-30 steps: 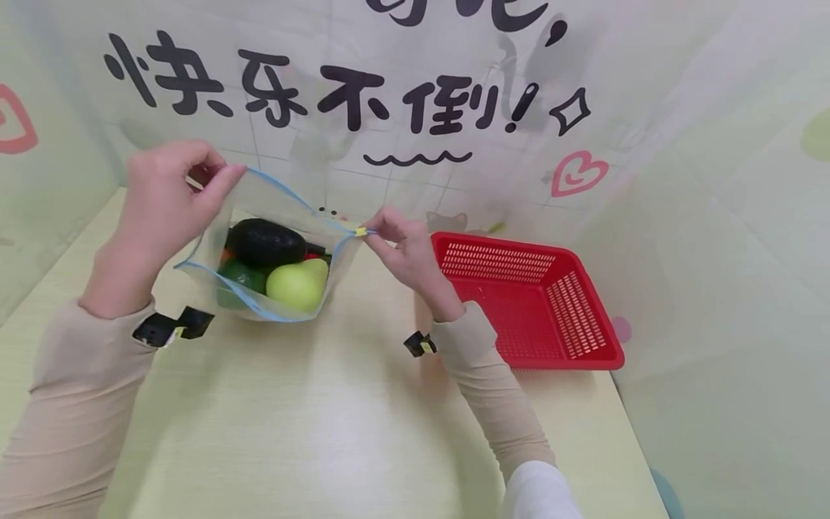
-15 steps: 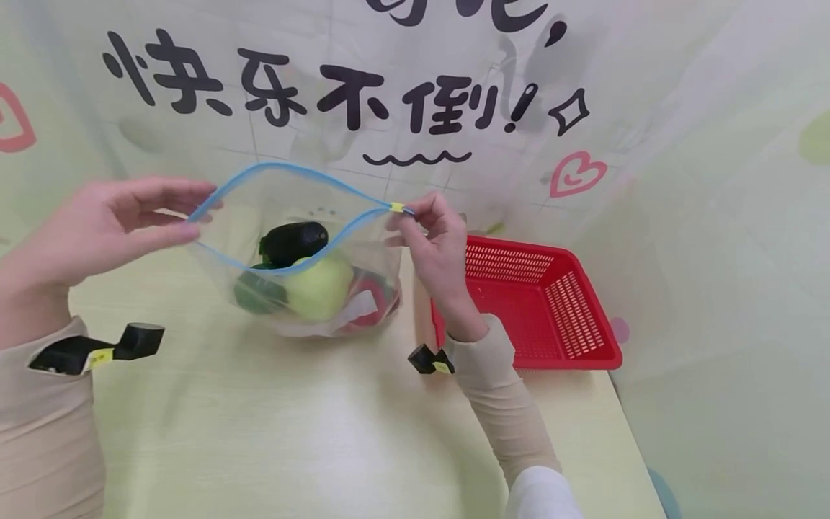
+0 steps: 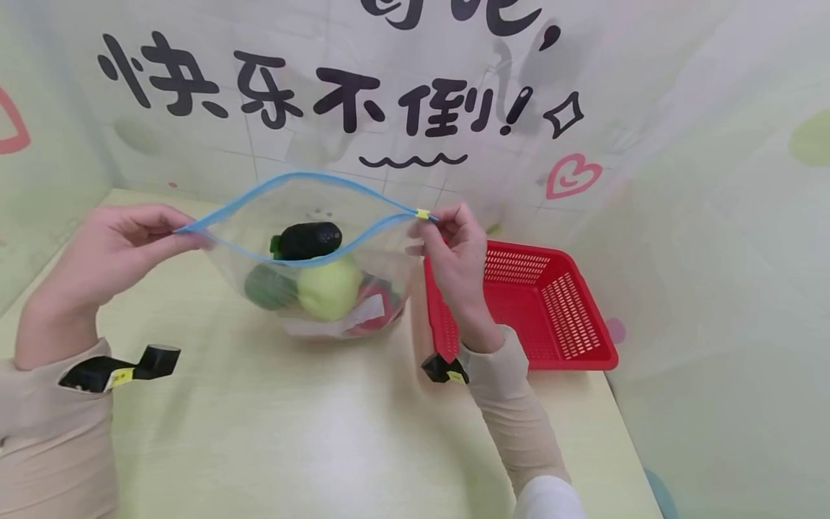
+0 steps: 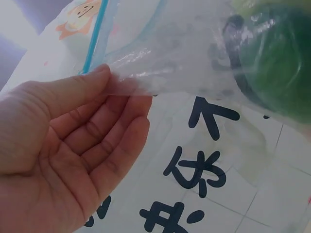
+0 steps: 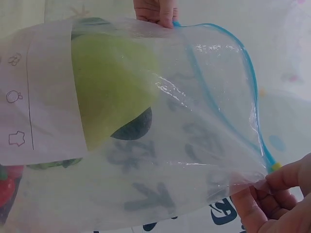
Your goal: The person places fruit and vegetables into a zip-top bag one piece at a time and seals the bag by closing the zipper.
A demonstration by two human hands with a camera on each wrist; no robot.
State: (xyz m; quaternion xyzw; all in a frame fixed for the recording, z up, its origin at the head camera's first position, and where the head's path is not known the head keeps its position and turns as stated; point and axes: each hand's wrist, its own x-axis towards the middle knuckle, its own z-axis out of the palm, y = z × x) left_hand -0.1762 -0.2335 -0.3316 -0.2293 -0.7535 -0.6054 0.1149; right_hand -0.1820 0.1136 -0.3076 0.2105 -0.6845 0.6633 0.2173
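Note:
A clear zip bag (image 3: 311, 175) with a blue zip edge hangs between both hands, its mouth gaping. The left hand (image 3: 119, 249) pinches its left top corner between thumb and fingers; the left wrist view shows that thumb (image 4: 80, 92) on the plastic. At the other corner, by the yellow slider (image 3: 423, 214), the right hand (image 3: 460, 267) pinches the edge. Inside lie a dark eggplant (image 3: 311, 239), a rounded dark-green item (image 3: 267, 286), a yellow-green pear (image 3: 329, 290) and something red (image 3: 382, 295), partly behind a white label (image 5: 48, 92).
A red plastic basket (image 3: 586, 306) with slotted sides stands right of the bag, close behind the right forearm. The pale wooden table (image 3: 292, 432) ends at the right in a slanted edge. A printed curtain (image 3: 519, 180) rises behind the table.
The left hand lets go of the bag's rim, shifts left and down, and now pinches the left corner. The right hand moves right with the slider corner; the mouth stretches wider and the bag turns.

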